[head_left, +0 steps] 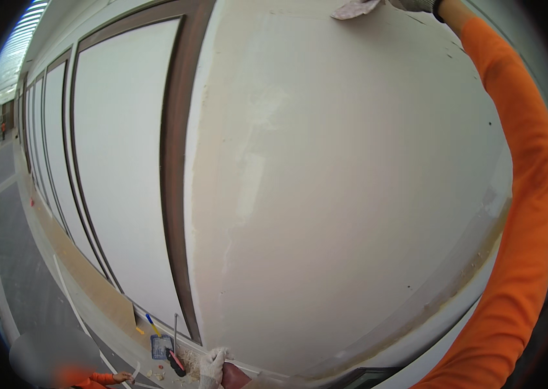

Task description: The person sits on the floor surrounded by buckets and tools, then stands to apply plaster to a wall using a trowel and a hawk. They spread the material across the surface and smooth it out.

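Observation:
My right hand (413, 5), in a grey work glove, is raised high at the top of the white wall panel (352, 168). It presses a pinkish, dust-whitened sheet of sandpaper (355, 8) against the surface; the upper edge of the view cuts off part of the hand. Low down, my left hand (212, 366) in a whitish knit glove is near the foot of the panel, fingers curled. A dark red object (235, 376) sits right beside it, mostly cut off. What the left hand holds, if anything, is hidden. Smoothed patches and small dark specks mark the panel.
A blue dustpan (161, 347) and a red-and-black brush (175, 363) lie by debris on the floor. At the lower left, a co-worker's orange sleeve (95, 377) and hand show. Brown-framed panels (121, 129) line the corridor, where another person (3, 129) stands far off.

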The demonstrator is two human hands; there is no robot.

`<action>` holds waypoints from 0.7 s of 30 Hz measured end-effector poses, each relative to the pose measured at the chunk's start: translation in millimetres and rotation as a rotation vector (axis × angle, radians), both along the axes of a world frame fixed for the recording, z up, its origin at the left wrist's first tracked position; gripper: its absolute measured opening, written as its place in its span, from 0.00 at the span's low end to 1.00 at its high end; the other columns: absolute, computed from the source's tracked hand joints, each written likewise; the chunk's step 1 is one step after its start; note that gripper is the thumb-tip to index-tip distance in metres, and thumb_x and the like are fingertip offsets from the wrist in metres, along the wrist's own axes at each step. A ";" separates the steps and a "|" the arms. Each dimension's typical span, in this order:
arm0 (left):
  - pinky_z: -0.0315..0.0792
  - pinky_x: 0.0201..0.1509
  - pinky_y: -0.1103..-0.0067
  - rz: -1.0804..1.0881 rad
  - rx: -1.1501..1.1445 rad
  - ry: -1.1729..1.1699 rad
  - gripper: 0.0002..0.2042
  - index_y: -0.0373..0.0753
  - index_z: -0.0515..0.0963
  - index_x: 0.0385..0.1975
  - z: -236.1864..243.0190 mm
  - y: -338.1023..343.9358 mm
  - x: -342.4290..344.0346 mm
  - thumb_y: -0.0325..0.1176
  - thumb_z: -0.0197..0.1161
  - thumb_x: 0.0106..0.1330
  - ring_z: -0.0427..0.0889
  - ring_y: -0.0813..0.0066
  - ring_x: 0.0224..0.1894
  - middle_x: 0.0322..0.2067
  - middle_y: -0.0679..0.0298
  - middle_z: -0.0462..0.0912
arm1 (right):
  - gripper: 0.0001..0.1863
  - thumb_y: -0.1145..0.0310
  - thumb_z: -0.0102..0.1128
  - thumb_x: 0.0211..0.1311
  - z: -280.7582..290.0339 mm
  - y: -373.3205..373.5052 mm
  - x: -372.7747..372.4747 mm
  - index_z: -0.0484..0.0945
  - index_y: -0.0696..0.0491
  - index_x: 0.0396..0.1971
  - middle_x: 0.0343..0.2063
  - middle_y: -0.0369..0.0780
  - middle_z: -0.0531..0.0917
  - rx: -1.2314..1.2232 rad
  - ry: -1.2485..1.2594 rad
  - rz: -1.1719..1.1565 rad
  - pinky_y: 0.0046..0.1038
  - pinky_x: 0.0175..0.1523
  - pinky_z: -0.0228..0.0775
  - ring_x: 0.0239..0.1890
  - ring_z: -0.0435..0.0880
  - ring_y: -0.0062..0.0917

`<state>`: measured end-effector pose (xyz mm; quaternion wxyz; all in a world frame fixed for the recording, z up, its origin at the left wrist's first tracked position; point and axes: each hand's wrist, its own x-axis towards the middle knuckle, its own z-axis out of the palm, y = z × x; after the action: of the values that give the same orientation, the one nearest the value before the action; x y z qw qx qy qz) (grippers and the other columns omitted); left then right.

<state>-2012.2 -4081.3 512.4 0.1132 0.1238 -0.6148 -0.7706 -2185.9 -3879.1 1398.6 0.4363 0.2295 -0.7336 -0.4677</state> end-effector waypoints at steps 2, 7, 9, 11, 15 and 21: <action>0.77 0.48 0.78 -0.032 -0.006 -0.030 0.12 0.31 0.85 0.43 0.8 0.7 -5.8 0.35 0.60 0.76 0.83 0.76 0.40 0.36 0.63 0.88 | 0.25 0.79 0.54 0.58 -6.0 49.0 20.5 0.88 0.42 0.52 0.51 0.43 0.88 -0.067 -0.034 -0.035 0.36 0.61 0.76 0.54 0.85 0.39; 0.77 0.51 0.76 -0.036 0.029 -0.056 0.12 0.32 0.85 0.47 6.0 -6.1 16.4 0.34 0.60 0.76 0.83 0.74 0.43 0.40 0.63 0.88 | 0.23 0.64 0.56 0.65 -11.6 190.6 30.7 0.79 0.48 0.60 0.52 0.47 0.85 -0.304 0.000 -0.111 0.38 0.63 0.74 0.57 0.83 0.40; 0.77 0.51 0.76 -0.089 -0.017 -0.013 0.12 0.32 0.85 0.47 -15.4 -1.4 26.9 0.34 0.60 0.76 0.83 0.74 0.43 0.40 0.63 0.88 | 0.25 0.56 0.56 0.71 2.3 235.3 74.3 0.74 0.47 0.65 0.54 0.48 0.83 -0.433 0.119 -0.244 0.40 0.64 0.72 0.58 0.82 0.41; 0.77 0.51 0.76 -0.081 -0.158 0.034 0.12 0.32 0.85 0.47 -58.7 -11.9 12.1 0.34 0.61 0.76 0.83 0.74 0.43 0.40 0.63 0.88 | 0.24 0.55 0.55 0.72 -19.4 284.9 62.9 0.75 0.51 0.61 0.52 0.50 0.83 -0.646 0.256 -0.145 0.42 0.64 0.72 0.57 0.82 0.41; 0.77 0.51 0.75 -0.064 -0.096 -0.041 0.12 0.31 0.85 0.46 -43.8 -23.4 16.2 0.34 0.60 0.76 0.83 0.74 0.43 0.40 0.63 0.88 | 0.22 0.54 0.48 0.76 -44.2 313.7 35.9 0.79 0.53 0.57 0.48 0.52 0.84 -0.594 0.505 -0.220 0.43 0.61 0.73 0.53 0.83 0.44; 0.76 0.50 0.77 -0.142 -0.212 -0.037 0.12 0.32 0.85 0.44 6.4 -23.4 -3.5 0.34 0.60 0.76 0.81 0.77 0.43 0.38 0.65 0.87 | 0.22 0.64 0.47 0.74 -109.2 323.0 -56.6 0.75 0.47 0.65 0.55 0.45 0.84 -0.491 0.755 0.146 0.42 0.64 0.72 0.56 0.84 0.44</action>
<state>-2015.6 -4104.7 518.9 0.0595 0.0816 -0.7022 -0.7048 -2242.5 -3556.1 1289.4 0.7466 -0.0163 -0.5941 -0.2990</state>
